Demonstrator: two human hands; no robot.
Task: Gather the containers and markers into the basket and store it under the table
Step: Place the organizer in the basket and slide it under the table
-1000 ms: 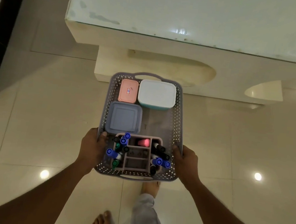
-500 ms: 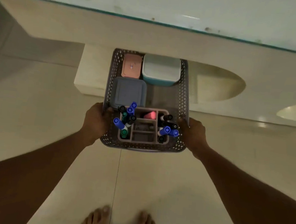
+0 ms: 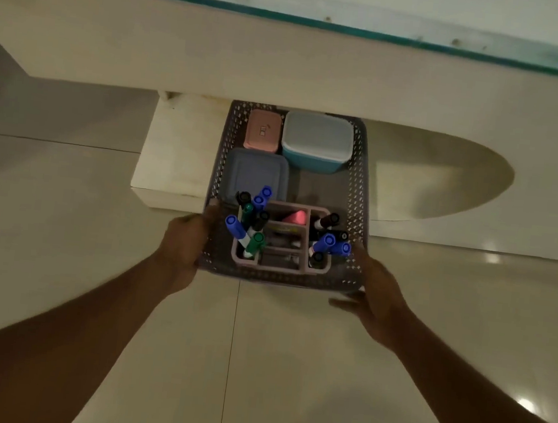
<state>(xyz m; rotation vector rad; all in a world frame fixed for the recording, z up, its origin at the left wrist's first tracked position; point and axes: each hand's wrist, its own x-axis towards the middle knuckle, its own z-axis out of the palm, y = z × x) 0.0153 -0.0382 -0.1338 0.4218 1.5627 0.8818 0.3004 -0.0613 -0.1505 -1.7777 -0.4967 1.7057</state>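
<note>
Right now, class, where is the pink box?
In the head view, the pink box lies in the basket's far left corner, just under the table edge, beside the teal tub.

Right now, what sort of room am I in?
Probably a room in a home: glossy tiled floor, a glass-topped table on a pale base, and a plastic basket of lidded containers and markers held low at the table's edge.
</note>
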